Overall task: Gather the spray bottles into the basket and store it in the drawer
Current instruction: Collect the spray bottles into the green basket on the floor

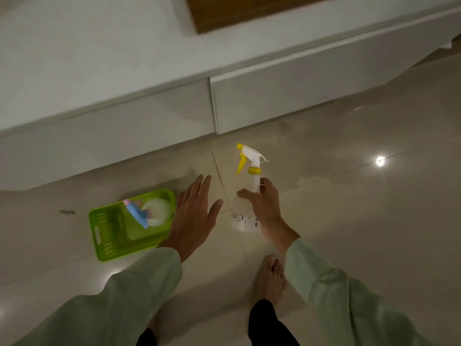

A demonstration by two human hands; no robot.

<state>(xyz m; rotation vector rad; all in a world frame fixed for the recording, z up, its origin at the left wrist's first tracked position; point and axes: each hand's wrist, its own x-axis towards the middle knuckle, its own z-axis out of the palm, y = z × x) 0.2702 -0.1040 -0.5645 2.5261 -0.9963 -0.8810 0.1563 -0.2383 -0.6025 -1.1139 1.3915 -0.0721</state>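
The right hand [265,208] is wrapping its fingers around the neck of a clear spray bottle [245,213] with a yellow trigger, holding it upright above the tiled floor [374,221]. The left hand [193,218] is hovering empty, fingers spread, just beside the green basket [104,236], which is already holding a blue-topped bottle [138,213]. Gathering seems underway; next the bottle needs carrying leftward into the basket, below the closed drawer [287,96].
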